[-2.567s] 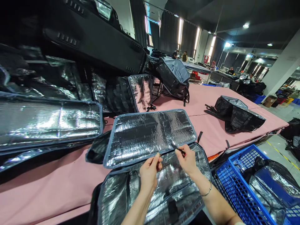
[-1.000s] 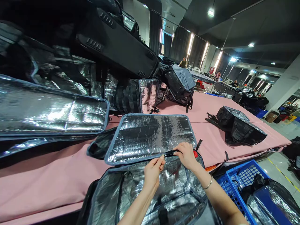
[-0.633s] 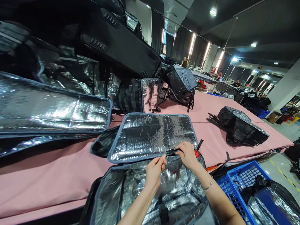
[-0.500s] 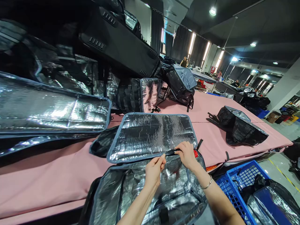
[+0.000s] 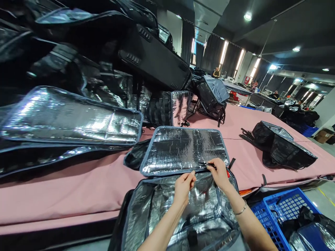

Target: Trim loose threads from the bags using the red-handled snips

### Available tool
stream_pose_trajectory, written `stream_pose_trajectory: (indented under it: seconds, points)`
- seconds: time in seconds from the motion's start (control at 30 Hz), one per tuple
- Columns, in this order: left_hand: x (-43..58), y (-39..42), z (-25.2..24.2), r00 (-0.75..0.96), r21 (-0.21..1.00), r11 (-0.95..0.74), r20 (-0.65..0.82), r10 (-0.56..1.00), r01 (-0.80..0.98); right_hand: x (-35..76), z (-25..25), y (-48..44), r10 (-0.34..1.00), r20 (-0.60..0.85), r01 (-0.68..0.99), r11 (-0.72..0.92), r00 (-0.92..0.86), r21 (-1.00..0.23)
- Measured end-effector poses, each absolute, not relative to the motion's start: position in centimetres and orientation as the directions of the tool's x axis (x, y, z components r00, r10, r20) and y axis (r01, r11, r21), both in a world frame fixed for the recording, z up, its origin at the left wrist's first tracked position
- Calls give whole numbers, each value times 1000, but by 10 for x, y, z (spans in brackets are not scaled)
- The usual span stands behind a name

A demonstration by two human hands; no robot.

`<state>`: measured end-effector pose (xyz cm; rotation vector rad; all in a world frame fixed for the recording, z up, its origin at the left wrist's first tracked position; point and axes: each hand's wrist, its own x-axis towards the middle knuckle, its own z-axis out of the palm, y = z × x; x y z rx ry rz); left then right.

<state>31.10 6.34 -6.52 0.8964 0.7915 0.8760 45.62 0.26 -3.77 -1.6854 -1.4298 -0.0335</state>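
Observation:
An insulated bag (image 5: 154, 205) with a silvery foil lining lies open in front of me. Its foil-lined lid (image 5: 183, 150), edged in grey-blue binding, is folded back on the table. My left hand (image 5: 184, 186) is closed in a pinch at the seam between lid and bag; whatever its fingertips hold is too small to make out. In my right hand (image 5: 219, 173) are small black thread snips (image 5: 206, 165), their tips pointing left over the lid's near edge. A red spot shows beside the right wrist, partly hidden.
Black foil-lined bags (image 5: 157, 59) are heaped on the left. Another black bag (image 5: 282, 144) lies on the pink-covered table (image 5: 235, 120) at right. A blue crate (image 5: 284, 204) holding bags stands below the table's edge. Several people are far back.
The view has turned left, so everything sits further right. The snips have come away from my left fingertips, and a gap now shows between the hands.

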Motion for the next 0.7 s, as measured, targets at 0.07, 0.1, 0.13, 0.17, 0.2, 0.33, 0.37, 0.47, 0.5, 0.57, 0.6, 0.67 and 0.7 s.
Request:
stream_pose_trajectory:
  seconds: [0.07,0.1,0.13,0.17,0.2,0.33,0.37,0.47,0.5,0.57,0.6,0.67,0.7]
  points:
    - [304,64,-61,452,898,355,-212,866,-260,461,-37,2,754,542,738,114,372,-665]
    - [299,65,-58,463,903,356,-215,860,-242,465,-37,1,741,538,707,123,401,-696]
    - [292,66,-55,466,909,351,-216,858,-224,471,-37,0,726,530,677,122,438,-726]
    - [284,67,-51,461,917,339,-214,861,-208,477,-37,-2,711,514,644,112,480,-756]
    - [273,69,-47,449,925,324,-209,869,-198,485,-36,-4,695,487,607,93,528,-790]
    - [219,90,-32,277,995,70,-49,960,-67,523,-34,-17,622,356,474,-28,697,-880]
    - [205,99,-29,206,1000,-21,17,978,18,531,-34,-19,612,332,453,-47,718,-890]
    - [173,128,-26,33,950,-117,112,993,290,547,-36,-23,639,252,384,-73,727,-920]
    - [168,137,-27,24,934,-98,95,995,344,549,-38,-22,661,215,353,-79,719,-932]
    - [164,150,-34,89,931,-57,26,996,361,549,-43,-17,705,141,281,-86,696,-956]
    - [165,154,-38,134,943,-40,-5,991,332,549,-46,-14,722,104,240,-88,684,-967]
    - [168,159,-46,203,970,2,-53,978,244,548,-52,-9,745,39,157,-88,666,-984]
    - [169,160,-50,212,978,37,-82,974,207,547,-55,-7,753,14,119,-86,658,-989]
